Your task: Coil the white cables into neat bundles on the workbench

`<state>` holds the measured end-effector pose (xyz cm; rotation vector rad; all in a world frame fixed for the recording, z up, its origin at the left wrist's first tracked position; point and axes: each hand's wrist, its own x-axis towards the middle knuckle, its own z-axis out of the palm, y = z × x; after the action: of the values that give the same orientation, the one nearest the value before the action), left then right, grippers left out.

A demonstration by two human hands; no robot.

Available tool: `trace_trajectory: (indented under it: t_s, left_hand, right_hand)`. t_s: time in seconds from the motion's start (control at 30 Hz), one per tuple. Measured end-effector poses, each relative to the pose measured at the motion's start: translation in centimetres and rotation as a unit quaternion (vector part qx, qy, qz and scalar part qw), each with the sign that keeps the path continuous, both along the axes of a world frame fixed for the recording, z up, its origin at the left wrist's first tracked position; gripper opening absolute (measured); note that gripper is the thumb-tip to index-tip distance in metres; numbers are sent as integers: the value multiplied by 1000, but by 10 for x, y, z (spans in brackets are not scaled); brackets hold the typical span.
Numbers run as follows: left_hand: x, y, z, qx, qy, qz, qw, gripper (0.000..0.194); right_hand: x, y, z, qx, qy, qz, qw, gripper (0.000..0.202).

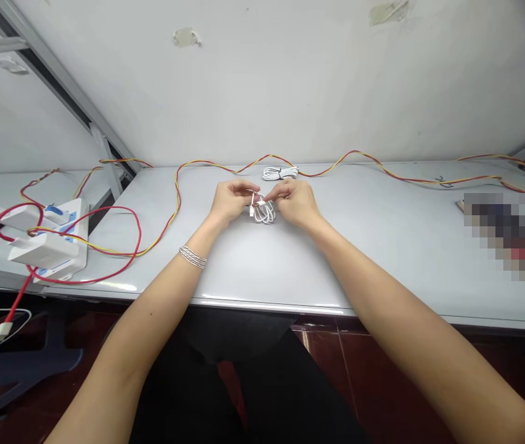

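Between my two hands a coiled white charging cable (pixel 266 213) hangs just over or rests on the grey tabletop; its exact contact is hard to tell. My left hand (pixel 232 200) pinches the cable from the left, with one white plug pointing down beside the fingertips. From the right, my right hand (pixel 297 202) has thumb and fingers closed on the cable near another white connector. Just behind the hands lies a second white cable bundle (pixel 280 173), wound up and bound with a dark tie.
A white power strip (pixel 80 246) with chargers plugged in sits at the left, a red cable (pixel 138 231) looping from it. A twisted red-yellow wire (pixel 373 161) runs along the back by the white panel (pixel 318 86). A blurred-out item (pixel 512 234) lies at the right.
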<state>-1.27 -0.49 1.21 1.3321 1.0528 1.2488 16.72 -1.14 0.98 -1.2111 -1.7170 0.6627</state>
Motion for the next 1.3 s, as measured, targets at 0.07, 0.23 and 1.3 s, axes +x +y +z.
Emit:
trace_trajectory:
  t_s: [0.07, 0.23, 1.3]
  left_hand:
    - [0, -2, 1, -7, 5, -7, 1000, 23]
    - [-1, -5, 3, -5, 3, -28, 1000, 36]
    - [-2, -5, 7, -40, -22, -10, 999, 36]
  right_hand:
    - [2, 0, 0, -16, -47, 4, 999, 42]
    - [2, -2, 5, -15, -110, -9, 994, 41]
    - [-1, -3, 3, -53, 82, -61, 993, 19]
